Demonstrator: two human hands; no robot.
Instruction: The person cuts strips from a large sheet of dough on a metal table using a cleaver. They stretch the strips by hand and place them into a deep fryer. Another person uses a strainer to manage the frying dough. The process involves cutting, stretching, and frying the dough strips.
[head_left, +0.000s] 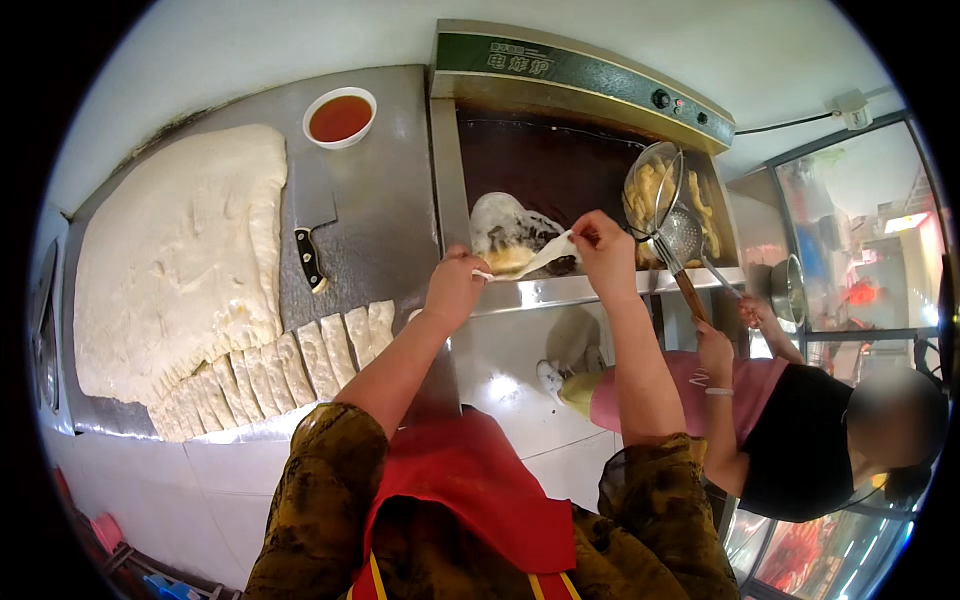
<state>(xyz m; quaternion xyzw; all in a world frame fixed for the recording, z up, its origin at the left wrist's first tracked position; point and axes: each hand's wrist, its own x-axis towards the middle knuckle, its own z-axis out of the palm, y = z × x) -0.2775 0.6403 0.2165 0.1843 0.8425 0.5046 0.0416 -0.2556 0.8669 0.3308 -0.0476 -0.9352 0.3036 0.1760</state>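
A stretched strip of raw dough (546, 253) runs between my two hands, its middle dipping at the near side of the electric deep fryer (491, 301). My left hand (453, 291) pinches one end by the fryer's front left edge. The other end, raised higher, is between the fingertips of my right hand (604, 251). Pale foam (499, 210) covers the dark oil (547, 154) just beyond the strip. Left of my left arm lie several cut dough strips (289, 367) in a row, beside a large flat slab of dough (180, 262).
A black-handled knife (307, 259) and a white bowl of reddish-brown liquid (341, 118) are on the metal worktop (382, 187). At right, a co-worker (795, 442) holds a wire strainer (654, 191) and a perforated skimmer (681, 234) around golden fried dough sticks (701, 210).
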